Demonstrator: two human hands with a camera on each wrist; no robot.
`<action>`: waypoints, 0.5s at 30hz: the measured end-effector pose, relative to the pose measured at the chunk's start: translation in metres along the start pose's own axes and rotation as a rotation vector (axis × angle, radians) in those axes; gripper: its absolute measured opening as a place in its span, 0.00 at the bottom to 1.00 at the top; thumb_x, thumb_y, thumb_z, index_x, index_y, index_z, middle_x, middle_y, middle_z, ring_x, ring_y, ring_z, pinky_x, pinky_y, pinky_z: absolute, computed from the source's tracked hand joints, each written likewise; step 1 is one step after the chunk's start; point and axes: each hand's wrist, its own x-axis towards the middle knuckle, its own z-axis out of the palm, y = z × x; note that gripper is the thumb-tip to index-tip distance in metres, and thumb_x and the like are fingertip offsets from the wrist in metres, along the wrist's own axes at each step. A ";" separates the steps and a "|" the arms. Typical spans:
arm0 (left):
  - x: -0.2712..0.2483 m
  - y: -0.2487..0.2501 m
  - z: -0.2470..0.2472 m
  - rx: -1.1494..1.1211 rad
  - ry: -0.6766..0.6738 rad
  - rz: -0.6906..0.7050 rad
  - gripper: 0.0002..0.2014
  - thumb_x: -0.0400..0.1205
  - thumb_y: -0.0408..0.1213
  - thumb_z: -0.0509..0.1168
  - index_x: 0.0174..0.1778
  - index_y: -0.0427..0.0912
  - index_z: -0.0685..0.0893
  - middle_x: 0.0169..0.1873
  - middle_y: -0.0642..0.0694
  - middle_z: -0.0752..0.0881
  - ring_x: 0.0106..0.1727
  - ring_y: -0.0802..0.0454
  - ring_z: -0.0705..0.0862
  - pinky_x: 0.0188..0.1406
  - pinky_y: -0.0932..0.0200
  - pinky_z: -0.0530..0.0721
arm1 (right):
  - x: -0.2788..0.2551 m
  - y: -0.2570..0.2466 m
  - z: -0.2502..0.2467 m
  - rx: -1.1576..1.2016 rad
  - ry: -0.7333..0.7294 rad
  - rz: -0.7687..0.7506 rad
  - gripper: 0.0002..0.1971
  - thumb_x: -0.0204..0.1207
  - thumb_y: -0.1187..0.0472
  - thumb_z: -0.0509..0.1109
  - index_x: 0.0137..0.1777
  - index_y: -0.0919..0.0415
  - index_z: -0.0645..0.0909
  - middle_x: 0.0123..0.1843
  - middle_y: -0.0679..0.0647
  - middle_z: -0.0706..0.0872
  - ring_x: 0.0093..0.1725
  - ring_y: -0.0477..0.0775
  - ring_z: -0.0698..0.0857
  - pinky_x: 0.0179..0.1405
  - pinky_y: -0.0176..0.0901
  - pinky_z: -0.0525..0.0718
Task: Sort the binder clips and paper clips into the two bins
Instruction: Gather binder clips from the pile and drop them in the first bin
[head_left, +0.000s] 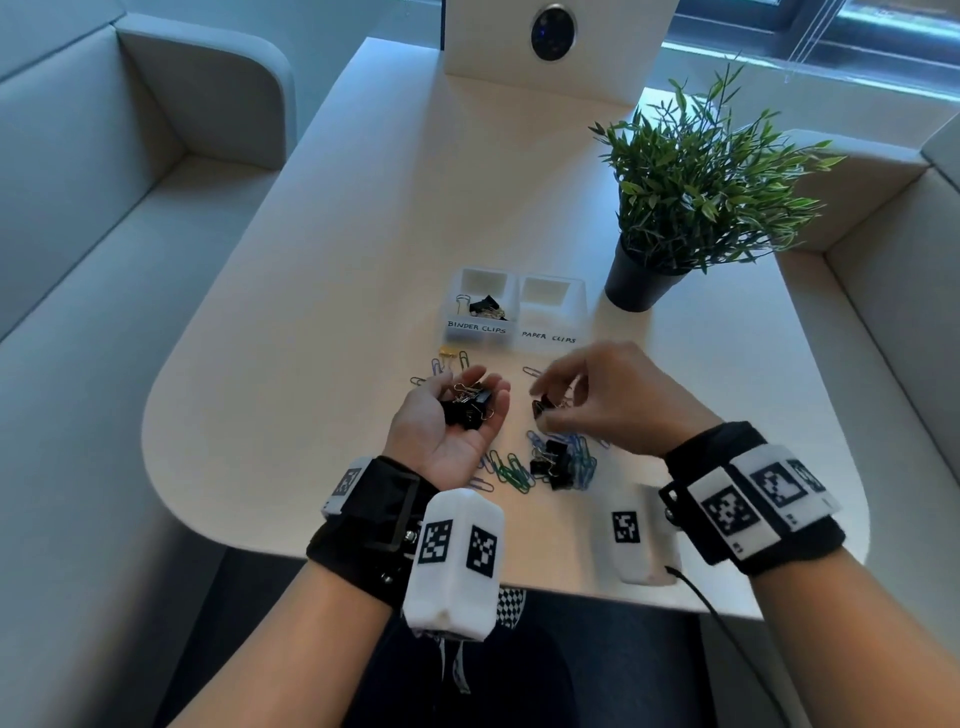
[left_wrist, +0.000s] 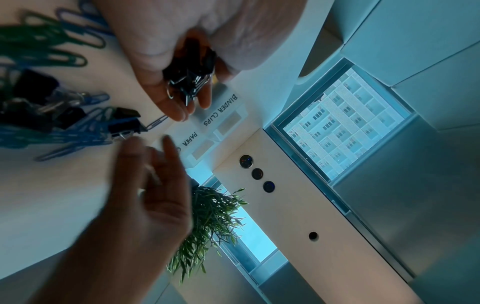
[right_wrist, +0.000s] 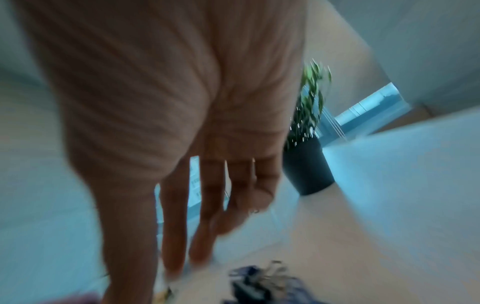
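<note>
Head view. Pale rounded table (head_left: 322, 270) between grey upholstered benches (head_left: 78, 234), window beyond. Two clear bins near the table's middle, side by side and touching: bin labelled BINDER CLIPS (head_left: 480, 304) on the left, holding a few black binder clips; bin labelled PAPER CLIPS (head_left: 551, 312) on the right, contents not discernible. Potted plant (head_left: 691, 197) in a dark pot just right of the bins. Left hand (head_left: 452, 415), palm up and cupped, fingers curled loosely round a cluster of black binder clips in the palm (head_left: 467, 405). Right hand (head_left: 597, 400), palm down, thumb and fingertips pinching one black binder clip (head_left: 543, 405) just above the table. Mixed pile (head_left: 550, 462) of blue and green paper clips and black binder clips lies on the table between and nearer than the hands. Scattered paper clips (head_left: 441, 364) lie in front of the binder-clip bin. Both wrists carry black straps with white marker blocks.

Left wrist view. Left hand (left_wrist: 182, 51) cupped around the black binder clips; both bin labels readable beyond the fingertips. Right hand (left_wrist: 145, 195), blurred, fingers reaching toward the pile; blue and green paper clips (left_wrist: 52, 51) lie at the left.

Right wrist view. Heavily blurred. Right hand (right_wrist: 168, 123) with fingers pointing down; grip cannot be told here. Dark pot at right, pile at the bottom edge.
</note>
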 end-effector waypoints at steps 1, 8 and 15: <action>0.000 0.000 -0.001 -0.002 0.002 0.001 0.17 0.86 0.39 0.52 0.42 0.32 0.80 0.39 0.36 0.82 0.43 0.44 0.83 0.51 0.55 0.84 | -0.006 0.003 0.003 -0.067 -0.078 0.020 0.14 0.64 0.58 0.81 0.50 0.53 0.89 0.42 0.48 0.88 0.33 0.39 0.80 0.34 0.32 0.77; 0.000 0.001 -0.005 0.010 -0.004 0.027 0.16 0.85 0.38 0.53 0.40 0.33 0.81 0.39 0.38 0.81 0.42 0.45 0.82 0.51 0.56 0.83 | -0.015 0.011 0.032 -0.108 -0.121 0.048 0.09 0.64 0.64 0.78 0.44 0.55 0.88 0.37 0.43 0.78 0.34 0.45 0.81 0.30 0.30 0.74; -0.003 0.001 -0.011 0.014 0.001 0.055 0.15 0.85 0.38 0.54 0.41 0.33 0.81 0.39 0.39 0.80 0.41 0.47 0.82 0.50 0.55 0.84 | -0.010 0.013 0.033 0.034 0.065 0.061 0.07 0.68 0.65 0.78 0.45 0.57 0.91 0.46 0.53 0.89 0.43 0.47 0.86 0.45 0.33 0.83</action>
